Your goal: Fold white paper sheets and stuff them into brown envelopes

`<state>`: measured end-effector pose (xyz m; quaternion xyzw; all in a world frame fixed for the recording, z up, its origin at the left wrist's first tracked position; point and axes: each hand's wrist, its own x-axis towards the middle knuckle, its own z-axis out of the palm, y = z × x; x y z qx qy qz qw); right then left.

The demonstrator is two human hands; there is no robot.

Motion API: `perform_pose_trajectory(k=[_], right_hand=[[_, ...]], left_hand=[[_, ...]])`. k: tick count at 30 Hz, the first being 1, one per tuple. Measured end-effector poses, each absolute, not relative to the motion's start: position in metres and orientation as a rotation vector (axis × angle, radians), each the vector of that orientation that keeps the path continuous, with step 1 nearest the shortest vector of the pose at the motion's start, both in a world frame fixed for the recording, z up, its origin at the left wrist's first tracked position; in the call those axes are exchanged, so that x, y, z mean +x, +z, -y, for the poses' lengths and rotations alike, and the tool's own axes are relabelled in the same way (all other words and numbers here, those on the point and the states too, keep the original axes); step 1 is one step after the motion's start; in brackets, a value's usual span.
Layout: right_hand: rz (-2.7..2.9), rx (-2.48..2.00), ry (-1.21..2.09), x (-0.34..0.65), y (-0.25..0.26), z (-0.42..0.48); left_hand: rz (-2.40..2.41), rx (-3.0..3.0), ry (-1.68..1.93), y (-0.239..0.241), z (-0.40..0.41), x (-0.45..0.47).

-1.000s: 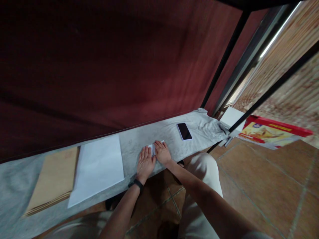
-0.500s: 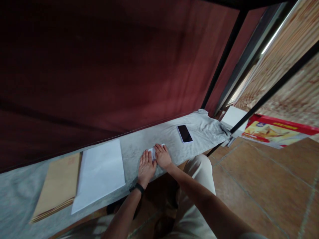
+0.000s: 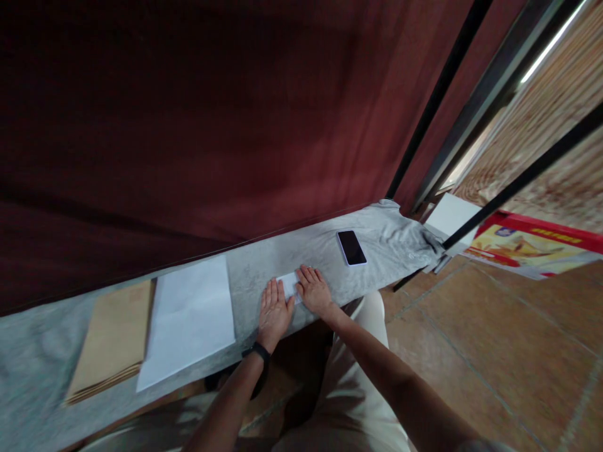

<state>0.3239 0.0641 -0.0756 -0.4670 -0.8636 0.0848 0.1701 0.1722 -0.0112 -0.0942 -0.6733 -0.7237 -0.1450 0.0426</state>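
Observation:
A small folded piece of white paper [image 3: 288, 284] lies on the cloth-covered shelf. My left hand [image 3: 274, 312] rests flat over its left end, fingers stretched out. Over the right end lies my right hand [image 3: 313, 289], also flat with its fingers extended. The paper's middle shows between the two hands, and its ends are hidden beneath them. Farther left is a stack of large white paper sheets [image 3: 191, 317]. Right of my hands a phone [image 3: 351, 248] lies face up with a dark screen.
Brown envelopes [image 3: 113, 339] are stacked left of the white sheets. The narrow shelf wears a grey cloth [image 3: 254, 257] and backs onto a dark red panel [image 3: 235, 157]. Black posts [image 3: 438, 100] rise at the right end, near a red and yellow box [image 3: 532, 245].
My hands have moved apart along the paper, the right one sliding to the right, so more of the paper shows between them. The camera view has shifted slightly.

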Motion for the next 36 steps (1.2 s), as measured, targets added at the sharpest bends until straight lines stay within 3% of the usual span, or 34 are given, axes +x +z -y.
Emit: perform_pose_trajectory(k=[12,19,36], right_hand=[[2.374,-1.459,0.113,0.342,-0.077,-0.064],[2.460,-1.258,0.135,0.311,-0.079,-0.046],[2.441,-1.315,0.070,0.330,-0.086,-0.051]], left_hand=[[2.264,-1.988,-0.349,-0.088,0.025,0.170],[2.248,-1.969,-0.376,-0.088,0.027,0.171],[2.229,-2.074,-0.531,-0.088,0.035,0.180]])
